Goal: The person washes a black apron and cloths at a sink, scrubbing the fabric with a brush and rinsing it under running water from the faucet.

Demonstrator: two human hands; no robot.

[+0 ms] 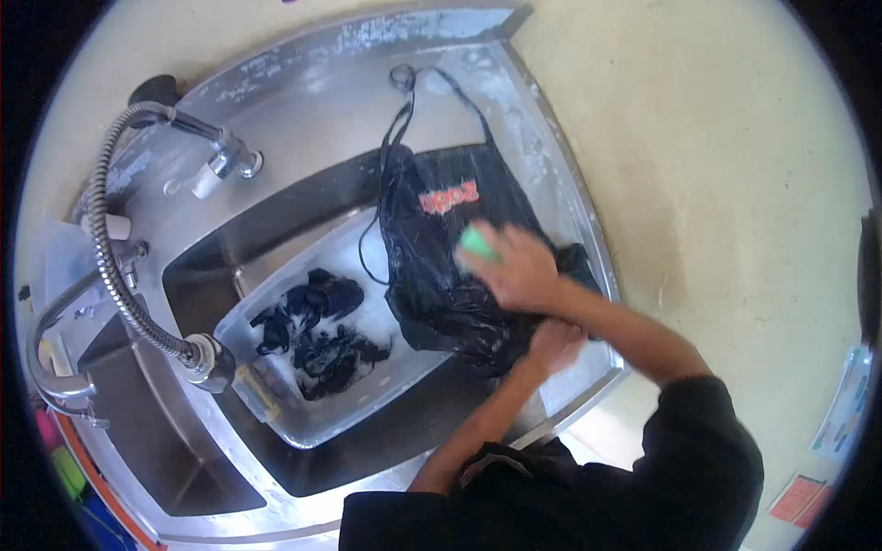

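Note:
A wet black apron (pixel 455 234) with straps and a red printed patch lies spread over the right side of the steel sink and the edge of a plastic tub. My right hand (pixel 520 265), blurred, holds a green scrubbing brush or sponge (pixel 477 242) against the cloth below the patch. Lower down, my left hand (pixel 555 344) grips the bunched lower part of the cloth, partly hidden under my right forearm. Left of the apron, a clear plastic tub (pixel 365 410) in the sink basin holds soapy water and dark wet cloth (pixel 331 351).
A spray hose (pixel 103 227) arches over the left side, its head (pixel 210 361) hanging near the tub's corner. A tap (pixel 224 165) stands at the sink's back. A smaller basin (pixel 165 427) lies to the left, and a pale wall (pixel 710 172) rises at right.

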